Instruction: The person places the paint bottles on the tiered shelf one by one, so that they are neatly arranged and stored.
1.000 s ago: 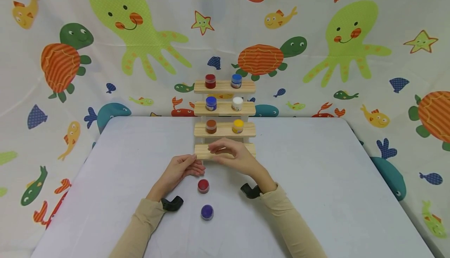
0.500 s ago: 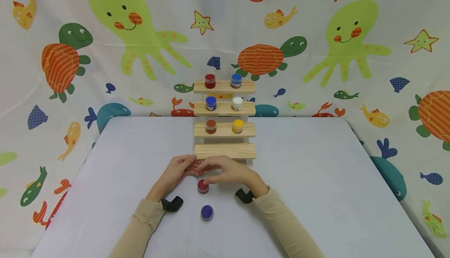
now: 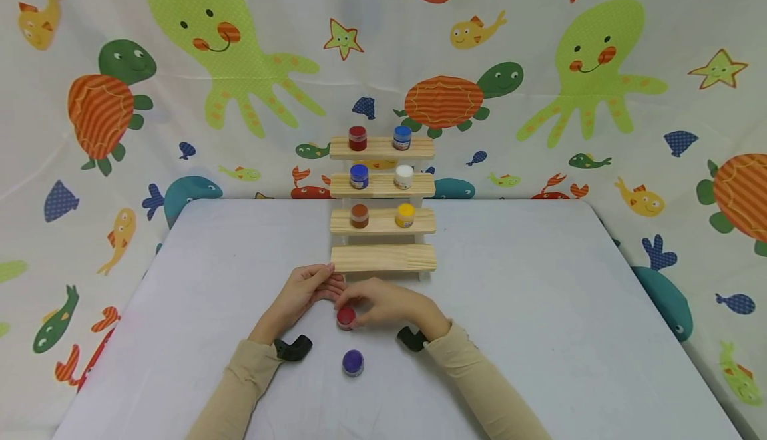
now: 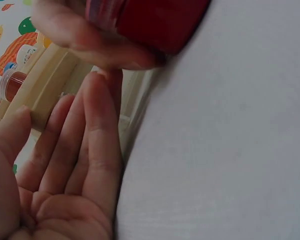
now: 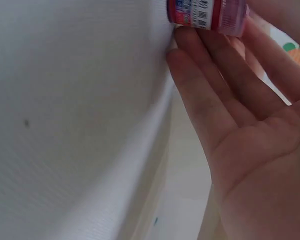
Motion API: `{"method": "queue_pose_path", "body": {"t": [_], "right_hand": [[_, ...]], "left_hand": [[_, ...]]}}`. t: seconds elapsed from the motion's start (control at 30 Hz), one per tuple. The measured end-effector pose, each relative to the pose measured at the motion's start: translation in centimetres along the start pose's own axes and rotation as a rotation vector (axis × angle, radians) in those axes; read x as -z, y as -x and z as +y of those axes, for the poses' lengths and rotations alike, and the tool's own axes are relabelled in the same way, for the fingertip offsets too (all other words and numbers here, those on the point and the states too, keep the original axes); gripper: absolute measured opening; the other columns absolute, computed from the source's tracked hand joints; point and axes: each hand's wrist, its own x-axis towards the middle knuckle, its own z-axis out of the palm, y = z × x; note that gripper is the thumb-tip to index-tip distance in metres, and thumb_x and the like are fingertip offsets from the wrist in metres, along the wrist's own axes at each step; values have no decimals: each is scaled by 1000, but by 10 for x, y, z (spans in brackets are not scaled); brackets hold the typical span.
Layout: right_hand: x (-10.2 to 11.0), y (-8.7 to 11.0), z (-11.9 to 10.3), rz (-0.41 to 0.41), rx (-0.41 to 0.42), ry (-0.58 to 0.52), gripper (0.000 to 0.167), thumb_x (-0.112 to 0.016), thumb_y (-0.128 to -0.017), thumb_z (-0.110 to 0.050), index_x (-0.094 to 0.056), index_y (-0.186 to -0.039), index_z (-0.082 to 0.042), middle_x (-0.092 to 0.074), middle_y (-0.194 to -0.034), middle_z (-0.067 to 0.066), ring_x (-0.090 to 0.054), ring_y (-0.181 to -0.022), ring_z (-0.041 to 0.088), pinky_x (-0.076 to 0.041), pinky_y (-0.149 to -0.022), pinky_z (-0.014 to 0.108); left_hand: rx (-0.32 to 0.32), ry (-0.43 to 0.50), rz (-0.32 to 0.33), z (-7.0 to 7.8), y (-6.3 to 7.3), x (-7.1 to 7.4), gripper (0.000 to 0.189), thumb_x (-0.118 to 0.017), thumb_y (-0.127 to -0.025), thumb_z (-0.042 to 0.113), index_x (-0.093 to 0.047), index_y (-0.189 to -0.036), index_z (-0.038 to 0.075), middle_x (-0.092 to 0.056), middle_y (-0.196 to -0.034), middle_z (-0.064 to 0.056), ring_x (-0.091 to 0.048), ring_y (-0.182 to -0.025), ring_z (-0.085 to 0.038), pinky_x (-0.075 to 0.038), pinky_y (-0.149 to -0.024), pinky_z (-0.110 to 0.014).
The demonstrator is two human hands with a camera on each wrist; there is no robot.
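Observation:
My right hand (image 3: 386, 303) has its thumb and fingers around a small red paint jar (image 3: 345, 319) standing on the table in front of a wooden tiered rack (image 3: 383, 258). In the right wrist view the jar's label (image 5: 202, 12) faces the camera. With its thumb on the end of the lowest board (image 4: 45, 85) and its fingers by the underside, my left hand (image 3: 305, 292) holds the rack's left corner. A purple-lidded paint jar (image 3: 353, 363) stands nearer me on the table.
The upper steps carry jars in pairs: dark red (image 3: 357, 138) and light blue (image 3: 402, 138), blue (image 3: 359, 176) and white (image 3: 404, 176), brown (image 3: 359, 216) and yellow (image 3: 405, 215). A patterned curtain (image 3: 383, 40) hangs behind the white table (image 3: 509, 293).
My right hand has come down from above the lowest step toward me and closed around the red paint jar. The left hand has stayed at the rack's corner.

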Motion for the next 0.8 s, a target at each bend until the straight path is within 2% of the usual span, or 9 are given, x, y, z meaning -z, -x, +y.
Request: {"method": "queue_pose_path", "body": {"t": [0.13, 0.3, 0.8], "right_hand": [[-3, -1, 1, -3, -21, 42, 34, -78, -84, -4, -68, -116, -10, -65, -108, -5, -55, -96, 2, -47, -90, 17], [-3, -2, 0, -3, -45, 40, 35, -78, -84, -3, -68, -116, -11, -65, -110, -5, -55, -97, 2, -47, -92, 16], [-2, 0, -6, -8, -18, 63, 31, -77, -85, -4, -68, -115, -8, -65, -106, -2, -55, -94, 3, -50, -90, 19]], "left_hand": [[-6, -1, -9, 0, 0, 0, 52, -52, -105, 28, -54, -115, -23, -73, -95, -15, -71, -87, -21, -61, -76, -32], [-4, -7, -8, 1, 0, 0, 53, -52, -105, 29, -54, -116, -23, -73, -95, -14, -71, -87, -20, -61, -77, -32], [4, 0, -4, 2, 0, 0, 52, -52, -105, 28, -54, -116, -23, -73, -95, -14, -71, -86, -20, -61, -77, -32]]}}
